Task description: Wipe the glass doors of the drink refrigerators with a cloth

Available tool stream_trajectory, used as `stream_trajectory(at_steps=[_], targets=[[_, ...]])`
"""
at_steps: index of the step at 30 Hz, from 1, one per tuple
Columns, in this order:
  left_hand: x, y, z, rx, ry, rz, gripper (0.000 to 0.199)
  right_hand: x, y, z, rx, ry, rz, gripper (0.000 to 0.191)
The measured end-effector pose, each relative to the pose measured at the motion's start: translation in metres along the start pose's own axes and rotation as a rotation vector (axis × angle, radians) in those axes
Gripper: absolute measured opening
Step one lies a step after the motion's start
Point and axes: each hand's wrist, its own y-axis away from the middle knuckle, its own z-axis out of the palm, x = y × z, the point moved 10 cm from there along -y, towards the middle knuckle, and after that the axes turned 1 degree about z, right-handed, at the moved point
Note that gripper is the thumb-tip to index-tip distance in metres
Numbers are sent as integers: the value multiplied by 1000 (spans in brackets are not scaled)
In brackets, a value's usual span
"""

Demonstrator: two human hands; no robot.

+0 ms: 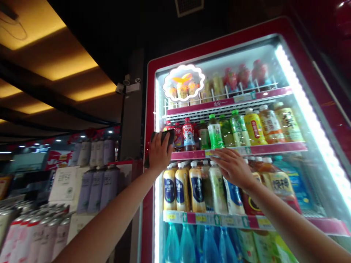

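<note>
My left hand (160,153) presses a dark cloth (171,138) against the left edge of a drinks fridge with a red frame (150,91). Part of the cloth hangs below the wrist side, and the fingers lie over the rest. My right hand (233,166) is further right, its fingers stretched out before the glass door, level with the label strip of a shelf (276,147). It holds nothing. Behind the glass stand rows of bottled drinks, among them a green-capped bottle (215,131) and a gold bottle with a dark label (197,188).
Left of the fridge are stacked purple cartons or bottles (87,190) and a group of pink and white bottles (35,230). A white box (62,184) sits among them. Bright light strips (309,109) run inside the fridge's sides. An oval sticker (183,83) marks the upper glass.
</note>
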Motion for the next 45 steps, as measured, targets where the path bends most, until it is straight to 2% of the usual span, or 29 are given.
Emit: stream_trajectory(at_steps=[2,4,5,7,9,10,12,13,14,16,18,19,20,21,22,24,26,28,29,31,32,33,35,37,39,40,41,43,45], targets=[[13,-44,0,74,-8,-172,55,4,-2,-1,18,-44,24,39],[53,-74,5,108,20,-215,53,8,-2,-5,34,-99,44,40],[78,-80,9,113,40,-196,53,9,-2,-7,30,-123,40,40],[125,-73,15,94,82,-81,52,9,1,-15,-3,-147,-2,40],[160,-43,20,34,109,110,52,12,8,-30,-50,-133,-51,39],[171,-23,22,-11,115,217,52,17,12,-40,-67,-111,-61,39],[175,14,26,-113,110,404,53,34,20,-64,-90,-54,-55,37],[167,24,26,-153,102,442,53,45,23,-75,-103,-24,-48,36],[154,25,25,-166,95,422,53,57,27,-86,-113,3,-39,35],[122,1,19,-115,82,249,51,80,33,-104,-128,43,-14,33],[98,-42,11,13,80,-28,52,103,39,-119,-123,72,31,32],[96,-62,8,86,80,-169,52,112,42,-125,-116,85,58,32],[104,-80,8,135,83,-268,52,119,47,-130,-113,99,83,33],[123,-95,11,158,91,-301,52,125,51,-133,-117,112,102,34],[151,-107,16,157,103,-273,51,129,57,-135,-129,125,113,34],[220,-114,26,106,134,-92,51,132,69,-135,-167,142,113,34],[279,-94,35,18,158,143,51,133,82,-137,-194,151,102,32],[309,-52,41,-92,171,356,52,136,95,-141,-202,147,91,32],[312,-28,42,-156,175,451,53,139,101,-144,-204,140,88,33],[300,18,43,-302,198,625,53,146,113,-151,-205,126,85,34],[287,37,44,-386,206,696,52,151,117,-155,-205,120,86,34],[269,44,44,-423,197,683,50,156,122,-158,-205,118,90,33],[228,28,41,-379,162,506,48,166,128,-165,-205,117,110,33],[197,-13,32,-194,134,227,50,176,133,-171,-207,109,140,36],[190,-53,23,10,108,-44,53,185,138,-177,-205,93,173,40],[199,-70,21,80,95,-136,54,189,141,-180,-201,87,189,41],[217,-85,22,113,85,-176,54,192,144,-183,-196,81,202,42],[271,-106,30,96,86,-101,53,197,151,-189,-190,72,218,44],[329,-106,38,37,106,66,51,199,159,-193,-196,60,221,46]])
